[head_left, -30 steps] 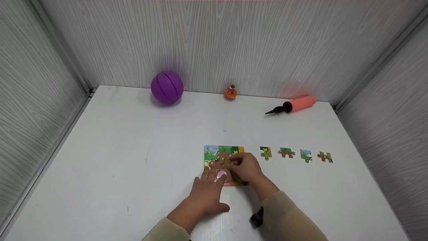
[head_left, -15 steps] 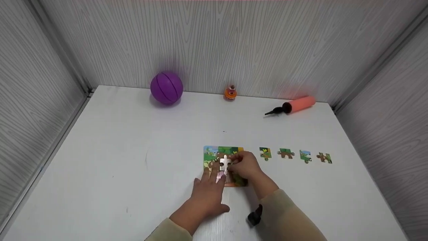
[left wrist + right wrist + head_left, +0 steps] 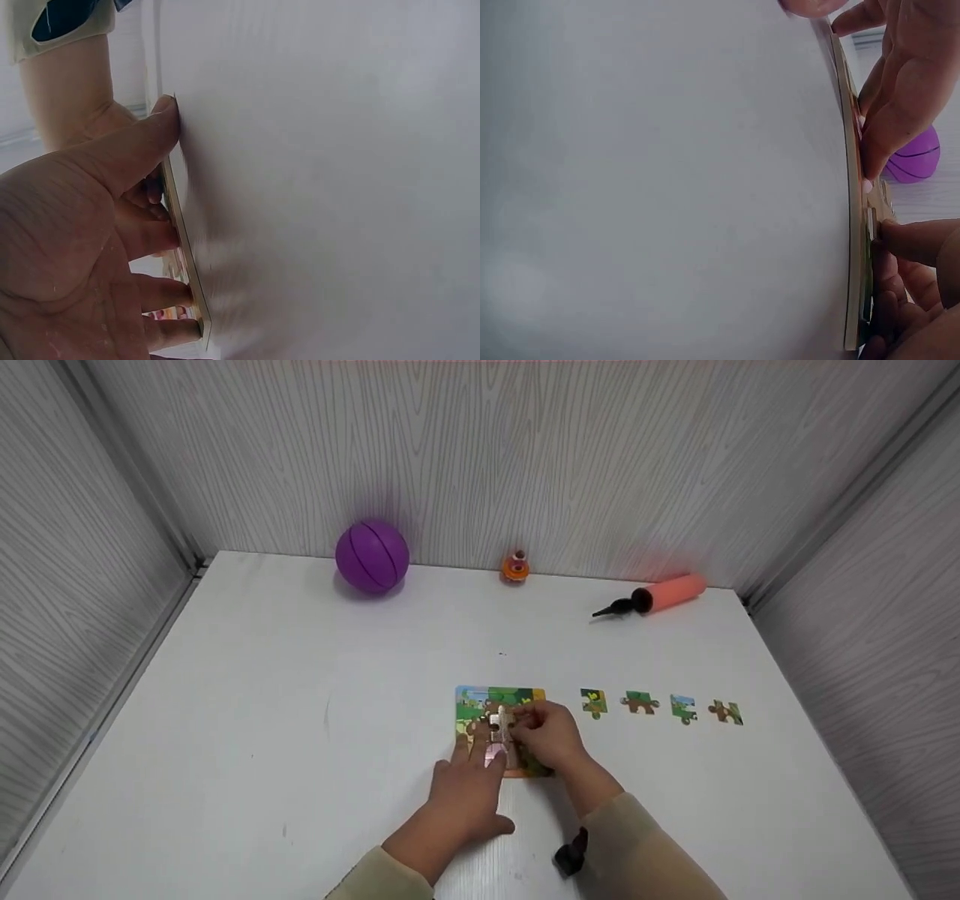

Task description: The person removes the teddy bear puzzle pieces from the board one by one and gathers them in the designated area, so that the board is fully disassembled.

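Note:
A small jigsaw puzzle board with a brown bear picture lies flat on the white table. My left hand rests on its lower left part with the fingers straight, and the thumb lies out to the side near the table. My right hand pinches a puzzle piece over the middle of the board. That piece has a pale sheen, and the fingers hide its right side. Seen edge-on in the right wrist view, the wooden board has left-hand fingers on its upper face.
Several loose puzzle pieces lie in a row right of the board. Along the back wall stand a purple ball, a small orange toy figure and a coral hand pump with a black nozzle. A black gadget hangs at my right sleeve.
The pinched piece first lay within the bear picture, then showed bright and pale as it tilted; now its sheen is duller. Both hands have stayed almost in place.

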A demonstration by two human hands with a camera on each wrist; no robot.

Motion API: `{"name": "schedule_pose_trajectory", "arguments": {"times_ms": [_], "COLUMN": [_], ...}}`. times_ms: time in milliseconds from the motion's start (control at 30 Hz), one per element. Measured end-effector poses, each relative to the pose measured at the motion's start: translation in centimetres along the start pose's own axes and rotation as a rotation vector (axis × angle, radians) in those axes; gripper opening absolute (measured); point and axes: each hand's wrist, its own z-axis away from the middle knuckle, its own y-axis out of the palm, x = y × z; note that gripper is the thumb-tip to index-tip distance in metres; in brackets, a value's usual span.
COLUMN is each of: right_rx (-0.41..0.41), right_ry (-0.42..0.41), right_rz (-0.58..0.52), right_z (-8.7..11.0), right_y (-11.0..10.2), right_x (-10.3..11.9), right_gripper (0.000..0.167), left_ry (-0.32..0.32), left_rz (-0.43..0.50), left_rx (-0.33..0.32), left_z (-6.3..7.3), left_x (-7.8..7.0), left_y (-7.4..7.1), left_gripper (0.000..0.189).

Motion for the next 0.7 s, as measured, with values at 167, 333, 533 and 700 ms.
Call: {"name": "schedule_pose_trajectory", "arguments": {"times_ms": [167,333,533,700], "right_rx": [0.02,0.052,0.057,0.062], "right_ry": [-0.026,-0.084,-0.124,-0.111], "right_rz": [-0.02,-0.063,-0.07,-0.036], "right_z": [0.26,0.45,0.56,0.8], "right_y": [-0.22,-0.63,-0.7,-0.72], "right_x": [-0.16,-0.3,-0.74,-0.84], "right_gripper": [0.029,0.035,0.036,0.035], "left_ry": [0.003,0.003,0.0,-0.003], "left_rz": [-0.006,-0.003,0.025,0.032], "left_rx": [0.004,0.009,0.006,-0.001], "left_z": [-0.06,-0.26,-0.26,-0.17], "left_x": [0.05,0.33,0.43,0.3], "left_y": [-0.05,0.13,0.42,0.38], "left_gripper": [0.101,0.102,0.102,0.102]}}
